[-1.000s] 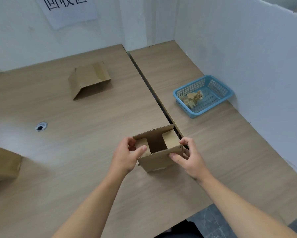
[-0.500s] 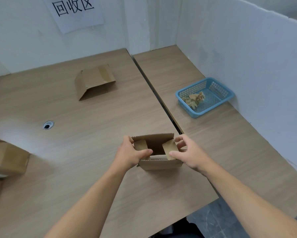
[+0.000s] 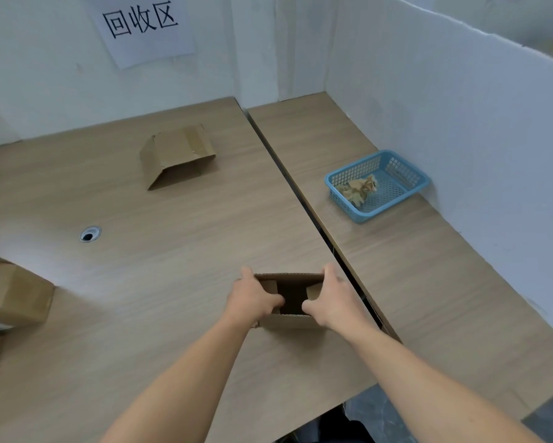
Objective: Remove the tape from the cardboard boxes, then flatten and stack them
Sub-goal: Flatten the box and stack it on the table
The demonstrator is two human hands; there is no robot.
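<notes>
Our left hand [image 3: 252, 298] and right hand [image 3: 331, 298] grasp a small open cardboard box [image 3: 289, 319] from either side, each thumb hooked over the near rim and into the opening, the fingers wrapped around the outer end walls. The box stands on the wooden table [image 3: 173, 266], near its front edge and just left of the seam where two tabletops meet. Its top is open, and two short inner flaps show at the bottom with a dark gap between them.

We judge the box empty and light, made of thin corrugated board that is stiff across each panel but ready to give along its creases. The grip at the two ends suits it. Pressing opposite corners toward each other should collapse it without tearing. The raw fluted rim could crush under a hard pinch, so the walls below it make a better hold. We cannot tell whether any tape remains on the underside.

Far across the table a partly folded box [image 3: 176, 151] lies with a strip of tape on it. Another box [image 3: 13, 292] sits at the left edge. To the right, a blue basket [image 3: 393, 204] holds a crumpled wad of tape [image 3: 358, 190].
</notes>
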